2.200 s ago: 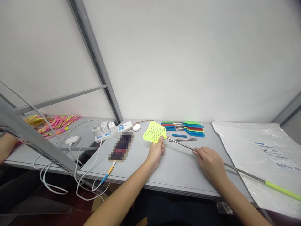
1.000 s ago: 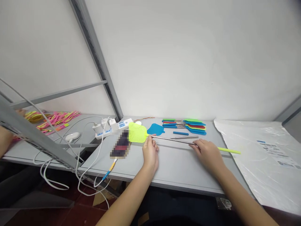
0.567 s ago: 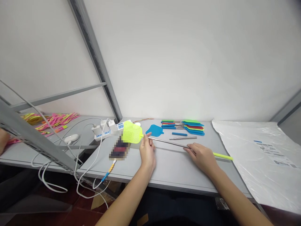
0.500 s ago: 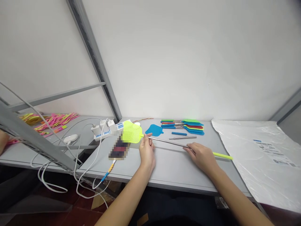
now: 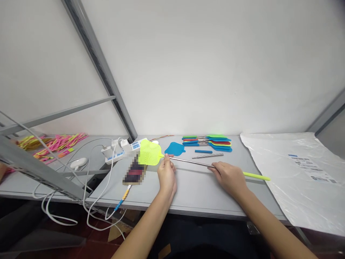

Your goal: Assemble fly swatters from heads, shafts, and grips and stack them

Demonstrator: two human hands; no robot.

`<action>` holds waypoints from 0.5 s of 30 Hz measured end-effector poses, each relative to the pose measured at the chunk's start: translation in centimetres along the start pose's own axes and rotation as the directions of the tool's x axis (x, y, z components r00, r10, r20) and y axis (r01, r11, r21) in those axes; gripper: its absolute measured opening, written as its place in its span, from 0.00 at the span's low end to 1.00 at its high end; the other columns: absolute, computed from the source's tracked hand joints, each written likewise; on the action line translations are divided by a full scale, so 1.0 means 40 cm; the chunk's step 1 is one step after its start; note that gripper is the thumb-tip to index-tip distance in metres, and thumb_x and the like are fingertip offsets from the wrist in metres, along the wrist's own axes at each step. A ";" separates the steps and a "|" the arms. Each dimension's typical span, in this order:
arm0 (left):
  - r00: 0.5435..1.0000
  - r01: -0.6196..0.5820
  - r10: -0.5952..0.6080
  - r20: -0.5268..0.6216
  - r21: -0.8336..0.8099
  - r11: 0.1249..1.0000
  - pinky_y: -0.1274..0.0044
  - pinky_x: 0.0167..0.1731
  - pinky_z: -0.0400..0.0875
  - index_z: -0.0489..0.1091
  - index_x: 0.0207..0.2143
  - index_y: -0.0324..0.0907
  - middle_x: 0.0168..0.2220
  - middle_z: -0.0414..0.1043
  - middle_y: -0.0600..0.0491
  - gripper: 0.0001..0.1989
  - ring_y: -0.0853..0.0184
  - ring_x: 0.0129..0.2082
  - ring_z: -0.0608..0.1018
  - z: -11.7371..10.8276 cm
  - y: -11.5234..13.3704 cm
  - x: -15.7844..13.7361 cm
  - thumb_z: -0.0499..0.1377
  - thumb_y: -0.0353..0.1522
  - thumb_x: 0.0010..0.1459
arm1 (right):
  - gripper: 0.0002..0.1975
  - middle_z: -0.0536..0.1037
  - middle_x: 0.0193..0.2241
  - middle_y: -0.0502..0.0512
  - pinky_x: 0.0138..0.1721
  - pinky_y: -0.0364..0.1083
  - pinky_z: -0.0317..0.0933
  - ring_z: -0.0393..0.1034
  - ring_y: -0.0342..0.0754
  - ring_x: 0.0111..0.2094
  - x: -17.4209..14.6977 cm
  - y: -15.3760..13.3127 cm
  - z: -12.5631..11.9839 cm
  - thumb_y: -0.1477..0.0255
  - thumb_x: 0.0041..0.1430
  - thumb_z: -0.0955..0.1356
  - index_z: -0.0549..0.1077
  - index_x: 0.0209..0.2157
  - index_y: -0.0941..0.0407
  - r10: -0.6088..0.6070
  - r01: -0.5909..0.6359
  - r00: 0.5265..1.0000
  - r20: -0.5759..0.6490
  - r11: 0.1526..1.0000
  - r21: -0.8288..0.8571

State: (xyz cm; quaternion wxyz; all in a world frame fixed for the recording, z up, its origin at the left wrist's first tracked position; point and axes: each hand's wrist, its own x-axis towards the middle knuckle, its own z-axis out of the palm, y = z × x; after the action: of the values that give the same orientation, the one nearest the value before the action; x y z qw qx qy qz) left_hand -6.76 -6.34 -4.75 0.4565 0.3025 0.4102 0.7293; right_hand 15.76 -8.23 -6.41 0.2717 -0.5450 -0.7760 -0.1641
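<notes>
A yellow-green fly swatter (image 5: 151,153) with a perforated head and a metal rod spans the space between my hands. My left hand (image 5: 166,174) pinches the rod just below the head. Farther along, my right hand (image 5: 228,176) is wrapped round the rod, and the yellow-green grip sticks out beyond it to the right. Behind my left hand lies a loose blue swatter head (image 5: 174,149). A short blue grip (image 5: 203,151) and a bare metal rod (image 5: 207,156) lie beside it on the grey table (image 5: 199,194).
Several swatters (image 5: 219,143) are stacked by the wall. White plastic packaging (image 5: 293,180) covers the table's right side. At left are a power strip (image 5: 114,157), a pixelated object (image 5: 134,172), white cables (image 5: 110,176), a metal post (image 5: 99,68) and pink-yellow strips (image 5: 60,144).
The whole view has shifted slightly. The swatter's grip reaches slightly farther right past my right hand, while both hands keep hold of the swatter.
</notes>
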 end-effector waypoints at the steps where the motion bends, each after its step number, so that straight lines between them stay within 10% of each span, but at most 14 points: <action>1: 1.000 0.001 -0.001 -0.008 -0.005 1.000 0.84 0.16 0.48 0.69 0.35 0.40 0.19 0.42 0.63 0.19 0.77 0.17 0.49 0.000 0.000 -0.001 0.60 0.48 0.54 | 0.15 0.77 0.25 0.50 0.24 0.44 0.43 0.69 0.42 0.26 -0.001 -0.002 0.000 0.63 0.66 0.60 0.74 0.33 0.54 -0.001 0.001 1.000 0.000 1.000 -0.007; 15: 0.997 0.053 -0.057 0.045 0.089 0.995 0.83 0.17 0.47 0.70 0.35 0.40 0.18 0.45 0.63 0.22 0.77 0.17 0.51 0.041 -0.018 -0.047 0.57 0.51 0.55 | 0.17 0.80 0.30 0.52 0.25 0.43 0.46 0.72 0.43 0.29 -0.003 -0.025 0.011 0.62 0.67 0.58 0.75 0.39 0.53 0.012 -0.012 1.000 0.013 1.000 0.004</action>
State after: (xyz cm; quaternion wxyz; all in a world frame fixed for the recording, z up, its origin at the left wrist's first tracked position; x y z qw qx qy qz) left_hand -4.36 -7.37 -4.73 0.4723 0.3280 0.4389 0.6904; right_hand 14.75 -8.45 -6.79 0.2689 -0.5503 -0.7746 -0.1575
